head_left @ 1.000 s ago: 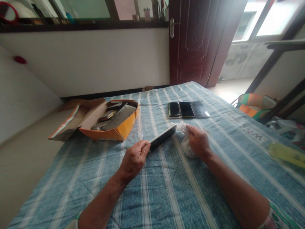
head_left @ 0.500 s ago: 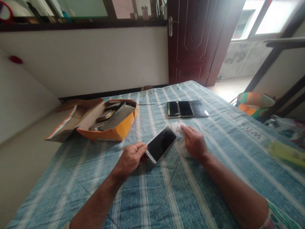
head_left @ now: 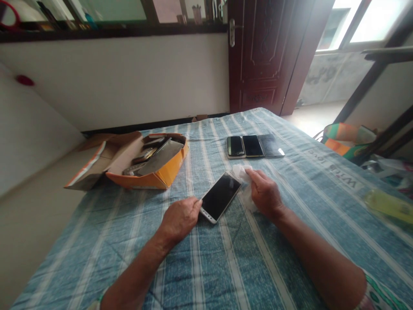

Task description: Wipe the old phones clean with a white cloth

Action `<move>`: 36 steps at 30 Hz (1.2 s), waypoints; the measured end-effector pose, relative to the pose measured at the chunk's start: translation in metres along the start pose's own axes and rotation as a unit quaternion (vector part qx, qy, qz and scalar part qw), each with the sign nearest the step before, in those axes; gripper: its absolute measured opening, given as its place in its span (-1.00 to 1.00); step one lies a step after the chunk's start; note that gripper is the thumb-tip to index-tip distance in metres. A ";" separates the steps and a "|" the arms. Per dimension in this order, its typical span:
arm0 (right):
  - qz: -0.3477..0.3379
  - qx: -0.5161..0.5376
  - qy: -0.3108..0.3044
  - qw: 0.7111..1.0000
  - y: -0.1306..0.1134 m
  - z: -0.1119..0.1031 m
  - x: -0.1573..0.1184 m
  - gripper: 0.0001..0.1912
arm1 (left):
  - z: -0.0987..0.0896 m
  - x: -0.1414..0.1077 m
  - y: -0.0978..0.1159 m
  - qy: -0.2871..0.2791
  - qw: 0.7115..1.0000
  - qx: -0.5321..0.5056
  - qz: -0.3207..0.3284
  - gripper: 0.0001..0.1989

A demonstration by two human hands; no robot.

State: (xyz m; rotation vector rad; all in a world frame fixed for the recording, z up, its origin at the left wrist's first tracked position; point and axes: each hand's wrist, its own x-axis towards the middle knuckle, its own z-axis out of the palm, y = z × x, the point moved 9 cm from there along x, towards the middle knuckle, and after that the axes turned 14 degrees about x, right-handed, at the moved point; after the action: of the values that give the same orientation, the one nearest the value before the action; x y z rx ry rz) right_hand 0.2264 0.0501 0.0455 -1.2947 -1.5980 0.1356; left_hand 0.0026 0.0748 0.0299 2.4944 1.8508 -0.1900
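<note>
White-edged phone (head_left: pixel 221 196), one: centre of the frame, set aslant, dark screen upward; whether it rests on the cover below or is held just above cannot be told.

Left hand (head_left: pixel 180 217), bare: left of centre; grip clamped on the phone's left corner, thumb along the edge.

Right hand (head_left: pixel 266 193), bare: right of centre; grip pinched together on a crumpled white sheet (head_left: pixel 241 172), thin, material unclear. Sheet lies at the phone's upper-right end; part of it hangs below the fingers.

Row of three flat devices (head_left: pixel 252 145), dark-faced: above and right of the phone, side by side, the rightmost with a bright patch at its lower corner.

Orange box (head_left: pixel 167 170), open, flaps spread toward the left: left of centre; contains several flat devices (head_left: pixel 166 153), heaped, one grey-faced and larger.

Striped cover (head_left: pixel 129 262), blue and white, lettered at right: beneath all the above.

Yellow article (head_left: pixel 389 206), blurred: right edge of the frame.

Door (head_left: pixel 261 56), dark red, panelled: upper right of centre.
</note>
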 end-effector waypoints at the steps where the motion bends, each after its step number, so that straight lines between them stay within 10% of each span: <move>1: 0.001 -0.002 0.001 1.000 0.000 0.000 0.000 -0.60 | 0.000 -0.001 0.001 -0.006 0.999 0.038 -0.007 -0.62; 15: -0.023 0.009 0.012 1.000 -0.001 0.000 -0.002 -0.59 | -0.016 -0.013 0.014 0.072 0.997 0.036 -0.005 -0.76; 24: -0.233 0.056 -0.258 0.936 -0.085 0.071 -0.043 -0.73 | -0.002 -0.020 0.034 0.108 0.992 -0.033 0.047 -0.25; 36: -0.084 -0.098 -0.241 0.962 -0.024 0.066 -0.010 -0.55 | -0.003 -0.017 0.031 0.095 0.993 -0.059 0.024 -0.12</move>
State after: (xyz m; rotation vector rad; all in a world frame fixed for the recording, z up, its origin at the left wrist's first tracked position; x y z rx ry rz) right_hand 0.1602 0.0638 0.0234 -1.3339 -2.1753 0.2018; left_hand 0.0279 0.0495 0.0331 2.5504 1.8027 0.1604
